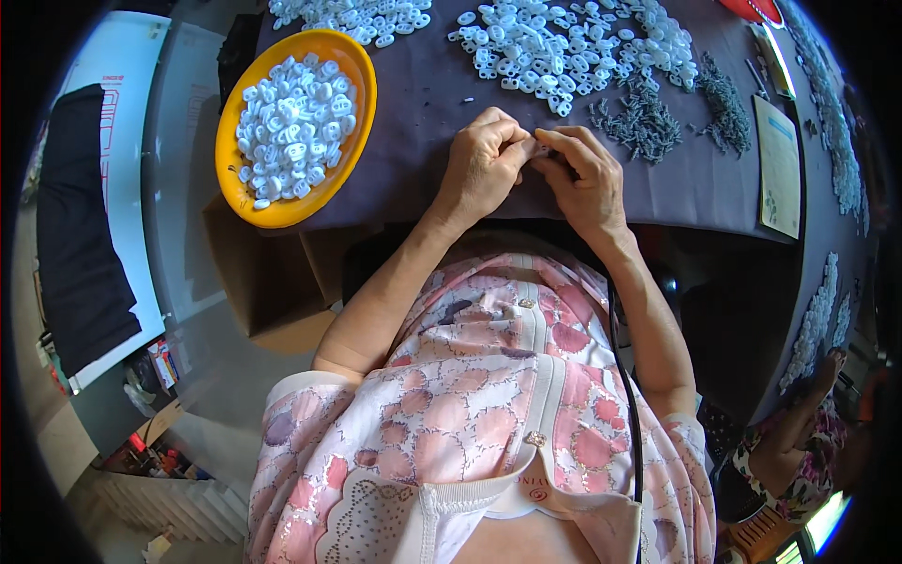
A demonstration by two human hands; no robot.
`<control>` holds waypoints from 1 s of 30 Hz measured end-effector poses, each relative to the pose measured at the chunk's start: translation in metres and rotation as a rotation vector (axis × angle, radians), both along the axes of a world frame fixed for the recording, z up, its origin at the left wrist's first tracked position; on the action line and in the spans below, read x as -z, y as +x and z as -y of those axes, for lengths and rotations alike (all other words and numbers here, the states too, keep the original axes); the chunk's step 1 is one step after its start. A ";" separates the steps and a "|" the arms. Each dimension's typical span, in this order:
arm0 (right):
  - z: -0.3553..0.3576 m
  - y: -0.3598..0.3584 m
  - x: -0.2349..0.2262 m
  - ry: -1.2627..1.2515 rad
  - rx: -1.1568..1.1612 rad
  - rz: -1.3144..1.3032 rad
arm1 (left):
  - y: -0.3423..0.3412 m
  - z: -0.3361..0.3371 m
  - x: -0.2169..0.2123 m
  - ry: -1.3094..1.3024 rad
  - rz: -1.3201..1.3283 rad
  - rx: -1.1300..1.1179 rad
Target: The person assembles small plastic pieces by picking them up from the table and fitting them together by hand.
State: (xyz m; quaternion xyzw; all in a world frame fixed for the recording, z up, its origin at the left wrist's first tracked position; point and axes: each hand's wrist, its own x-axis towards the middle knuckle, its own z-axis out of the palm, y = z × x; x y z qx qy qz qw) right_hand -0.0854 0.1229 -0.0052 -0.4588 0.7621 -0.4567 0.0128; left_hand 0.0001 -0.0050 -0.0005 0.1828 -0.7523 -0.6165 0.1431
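Thumbs and forefingers drawn together, your left hand (481, 167) and right hand (587, 180) pinch one small piece (539, 150), mostly hidden, right of the single yellow bowl (366, 103). Farther right of that bowl lie two heaps of grey parts (644, 124). Your fingers hide the piece's long axis and pointing direction.

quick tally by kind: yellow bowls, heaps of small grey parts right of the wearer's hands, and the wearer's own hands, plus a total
Yellow bowl: 1
Heaps of small grey parts: 2
Wearer's hands, left hand and right hand: 2
Total: 5
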 end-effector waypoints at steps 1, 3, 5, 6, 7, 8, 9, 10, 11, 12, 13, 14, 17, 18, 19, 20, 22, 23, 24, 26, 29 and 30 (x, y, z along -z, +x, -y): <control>0.000 0.001 0.000 -0.006 0.007 0.008 | 0.000 0.000 -0.001 0.021 0.003 -0.006; -0.001 0.000 -0.001 -0.013 0.015 0.012 | 0.001 -0.001 0.000 0.025 0.000 -0.003; -0.001 0.001 0.000 -0.016 0.007 0.005 | 0.001 0.000 0.000 0.026 0.000 0.003; -0.001 0.001 0.001 -0.020 0.009 0.003 | 0.001 0.001 -0.001 0.041 0.023 0.005; -0.002 0.001 0.001 -0.021 0.005 0.007 | 0.001 0.001 -0.003 0.056 0.044 0.006; -0.002 0.001 0.001 -0.022 0.000 0.011 | 0.001 0.001 -0.004 0.053 0.042 0.008; -0.002 0.002 0.001 -0.025 0.002 0.009 | 0.002 0.000 -0.004 0.049 0.042 0.006; -0.002 0.002 0.001 -0.029 -0.003 0.003 | 0.002 0.000 -0.005 0.046 0.042 0.003; -0.002 0.002 0.001 -0.033 -0.008 -0.003 | 0.002 0.000 -0.005 0.044 0.039 0.004; -0.002 0.001 0.001 -0.035 -0.007 -0.006 | 0.002 0.000 -0.005 0.047 0.039 0.000; -0.002 0.002 0.001 -0.036 -0.008 -0.003 | 0.002 -0.001 -0.004 0.052 0.039 -0.003; -0.003 0.002 0.000 -0.036 -0.008 0.001 | 0.002 -0.001 -0.004 0.052 0.037 -0.003; -0.003 0.002 0.000 -0.044 -0.006 0.012 | 0.001 -0.001 -0.005 0.056 0.038 -0.002; -0.003 0.002 -0.001 -0.045 -0.004 0.008 | 0.001 -0.001 -0.005 0.053 0.047 0.001; -0.002 0.001 -0.001 -0.039 0.004 -0.010 | 0.000 0.000 -0.006 0.050 0.054 0.005; -0.002 0.001 -0.002 -0.034 0.012 -0.029 | 0.000 0.000 -0.006 0.050 0.048 0.010; -0.002 0.002 0.001 -0.044 0.003 -0.064 | 0.002 0.001 -0.002 -0.039 0.036 0.041; -0.002 0.002 0.003 -0.052 -0.010 -0.054 | 0.002 0.002 0.002 -0.080 0.009 0.059; -0.003 0.001 0.004 -0.054 -0.014 -0.067 | 0.001 0.002 0.004 -0.078 -0.002 0.064; -0.003 0.001 0.005 -0.057 -0.025 -0.077 | 0.002 0.001 0.002 -0.100 -0.035 0.065; -0.005 0.001 -0.004 -0.050 -0.043 -0.048 | 0.002 -0.001 0.002 -0.061 -0.040 0.023; -0.007 0.001 -0.009 -0.050 -0.045 -0.054 | 0.002 -0.002 0.001 -0.061 -0.045 0.021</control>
